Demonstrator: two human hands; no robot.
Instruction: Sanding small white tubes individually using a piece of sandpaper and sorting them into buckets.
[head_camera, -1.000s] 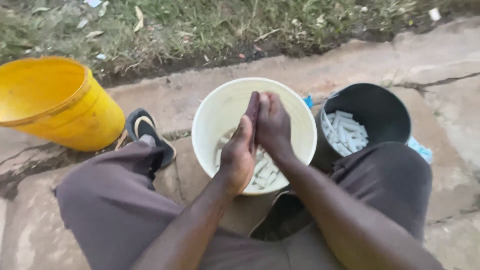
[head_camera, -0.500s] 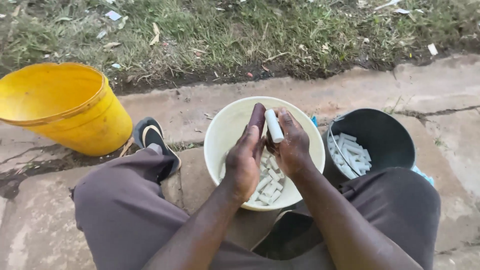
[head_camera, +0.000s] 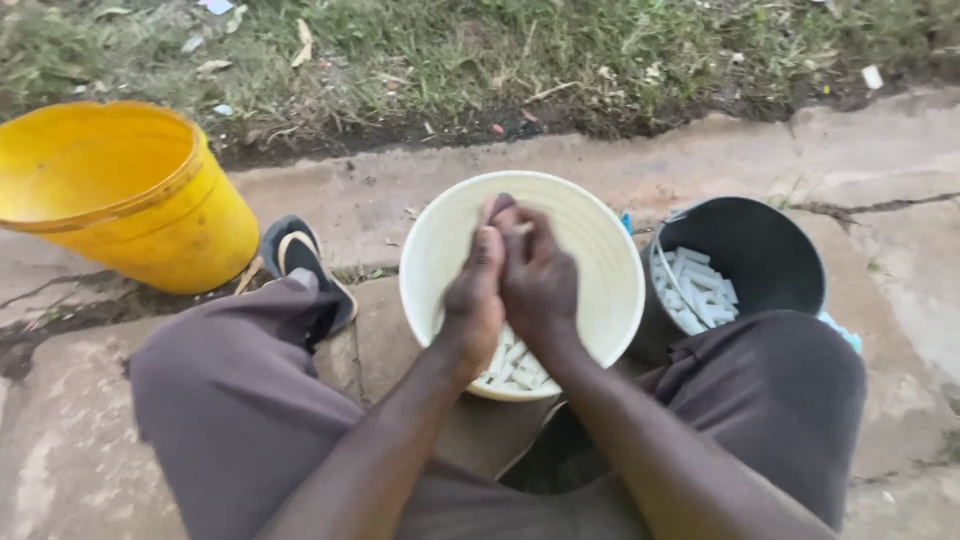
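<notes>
Hands meet palm to palm over the cream plastic bucket (head_camera: 600, 260): the left hand (head_camera: 476, 300) and the right hand (head_camera: 538, 282) are pressed together, and a pale sliver between the fingertips may be a white stick, though I cannot tell for sure. More short white sticks (head_camera: 510, 365) lie in the bottom of that bucket, which stands on the concrete slab between the person's knees. Just beside it, toward the slab's right edge, a black bucket (head_camera: 770, 250) holds another heap of white sticks (head_camera: 695, 290). A yellow bucket (head_camera: 120, 200) stands well apart near the left edge, with a dark sandal (head_camera: 300, 260) between it and the cream one.
</notes>
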